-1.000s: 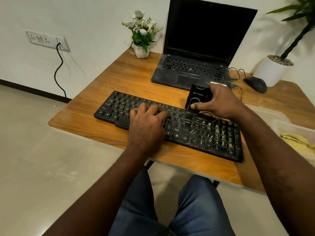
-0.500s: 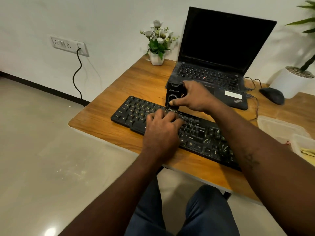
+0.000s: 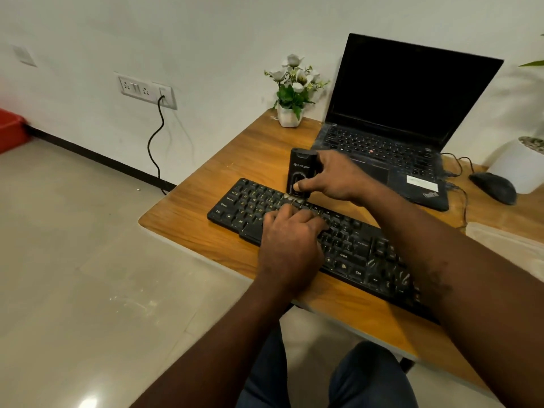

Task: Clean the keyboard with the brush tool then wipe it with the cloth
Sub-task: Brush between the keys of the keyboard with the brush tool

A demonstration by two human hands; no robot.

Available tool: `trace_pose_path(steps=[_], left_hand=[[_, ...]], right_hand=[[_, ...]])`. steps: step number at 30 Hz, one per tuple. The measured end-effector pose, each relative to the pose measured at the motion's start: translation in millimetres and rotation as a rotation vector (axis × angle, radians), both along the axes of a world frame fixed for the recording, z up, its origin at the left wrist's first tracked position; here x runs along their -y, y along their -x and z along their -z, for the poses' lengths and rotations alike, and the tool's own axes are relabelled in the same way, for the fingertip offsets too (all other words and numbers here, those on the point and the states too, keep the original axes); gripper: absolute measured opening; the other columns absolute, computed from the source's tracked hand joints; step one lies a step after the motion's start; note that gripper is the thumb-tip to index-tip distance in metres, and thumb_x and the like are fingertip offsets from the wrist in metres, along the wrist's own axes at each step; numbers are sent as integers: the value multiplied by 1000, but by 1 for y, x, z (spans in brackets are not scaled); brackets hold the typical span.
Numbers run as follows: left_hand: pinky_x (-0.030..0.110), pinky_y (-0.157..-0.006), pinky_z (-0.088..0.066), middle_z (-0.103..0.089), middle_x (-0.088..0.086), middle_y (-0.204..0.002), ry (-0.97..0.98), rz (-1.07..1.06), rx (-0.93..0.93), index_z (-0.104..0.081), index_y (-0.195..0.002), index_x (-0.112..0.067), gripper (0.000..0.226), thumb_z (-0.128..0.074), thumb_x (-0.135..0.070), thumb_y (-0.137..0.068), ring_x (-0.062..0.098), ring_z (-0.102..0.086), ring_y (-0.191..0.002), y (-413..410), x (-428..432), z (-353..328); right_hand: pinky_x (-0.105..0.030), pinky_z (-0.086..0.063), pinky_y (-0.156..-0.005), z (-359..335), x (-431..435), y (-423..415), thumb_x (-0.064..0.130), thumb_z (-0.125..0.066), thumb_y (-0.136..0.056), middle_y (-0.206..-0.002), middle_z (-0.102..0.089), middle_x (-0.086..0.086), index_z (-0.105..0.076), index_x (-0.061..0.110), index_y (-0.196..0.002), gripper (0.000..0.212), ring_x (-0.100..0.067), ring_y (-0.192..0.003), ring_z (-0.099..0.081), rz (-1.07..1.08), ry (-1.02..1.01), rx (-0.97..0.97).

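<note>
1 head-worn wide-angle camera looks forward and down, close over the desk (image 3: 265, 154).

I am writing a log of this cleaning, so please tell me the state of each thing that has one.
keyboard: flat on the desk, dirt on its right keys.
brush tool: upright, lower end on the keyboard's top rows.
right hand: grips the brush tool.
left hand: rests on the keys, holds nothing.
laptop: open, screen dark.
cable: plugged into the wall socket.
</note>
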State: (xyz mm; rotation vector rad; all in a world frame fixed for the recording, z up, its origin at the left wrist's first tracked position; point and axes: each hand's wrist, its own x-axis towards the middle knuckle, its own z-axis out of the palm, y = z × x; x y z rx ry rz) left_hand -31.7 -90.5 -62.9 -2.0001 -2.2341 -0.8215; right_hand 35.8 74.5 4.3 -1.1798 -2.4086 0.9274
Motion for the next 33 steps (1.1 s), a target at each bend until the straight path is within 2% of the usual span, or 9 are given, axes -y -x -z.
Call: trace_pose_path(steps=[3,6,9,15,18,20,25,27,33], left_hand=[[47,-95,-40,-69,-8,-117,-12,-15,-11,-71,-116,-28,37,-50,-24,-86,21,-53,-110,0,-1,2],[45,-96,-39,-68,-9,-119,-17,-18,-24,-70,-118,-30,46,-38,-28,-86,20,-52,-112,0,-2,1],[44,-97,-37,-67,-9,-121,-16,-10,-17,-69,-120,-30,49,-35,-29,-85,19,-51,-113,-1,-1,1],[44,-96,-37,-69,-6,-119,-60,-5,27,-70,-119,-27,37,-53,-20,-88,21,-49,-113,-1,-1,2],[43,-91,-35,-69,-7,-113,-116,-58,58,-72,-112,-27,33,-54,-21,-85,20,-46,-111,-1,1,3],[40,-88,-33,-67,-7,-108,-128,-114,124,-69,-105,-29,27,-54,-22,-84,19,-44,-110,1,2,2],[38,-84,-33,-56,-8,-94,-173,-194,325,-52,-96,-26,19,-57,-22,-78,18,-44,-98,2,2,-2],[38,-84,-33,-53,-5,-94,-186,-206,340,-46,-98,-24,25,-59,-20,-77,18,-43,-97,2,3,-3],[37,-84,-32,-50,-4,-93,-184,-214,291,-42,-101,-24,28,-58,-22,-79,18,-42,-95,2,2,-1]], right_hand=[[-31,-57,-82,-8,0,-35,24,-89,-77,-102,-73,6,-65,23,-113,43,-12,-94,-69,-9,17,47],[-25,-48,-71,-14,2,-72,25,-89,-78,-98,-72,6,-65,23,-112,42,-11,-90,-68,19,12,104],[-25,-50,-74,-18,5,-105,22,-88,-79,-103,-72,5,-63,21,-116,45,-10,-95,-68,32,30,146],[-23,-47,-72,-38,10,-136,21,-87,-79,-103,-68,7,-62,22,-118,46,-12,-96,-66,43,-64,323],[-22,-49,-80,-40,22,-116,23,-88,-79,-109,-68,9,-62,22,-126,54,-12,-99,-65,13,-143,237],[-18,-49,-78,-36,33,-93,25,-89,-78,-109,-68,9,-63,21,-126,54,-11,-100,-65,-17,-199,160],[-41,-58,-77,-13,55,-41,34,-84,-79,-102,-72,0,-62,19,-112,43,-21,-90,-68,-136,-466,201],[-41,-55,-75,-8,59,-40,35,-82,-80,-98,-70,-1,-59,19,-107,39,-24,-90,-65,-153,-540,248],[-34,-53,-78,-9,60,-107,35,-85,-80,-108,-70,5,-62,24,-117,46,-17,-95,-64,-36,-426,269]])
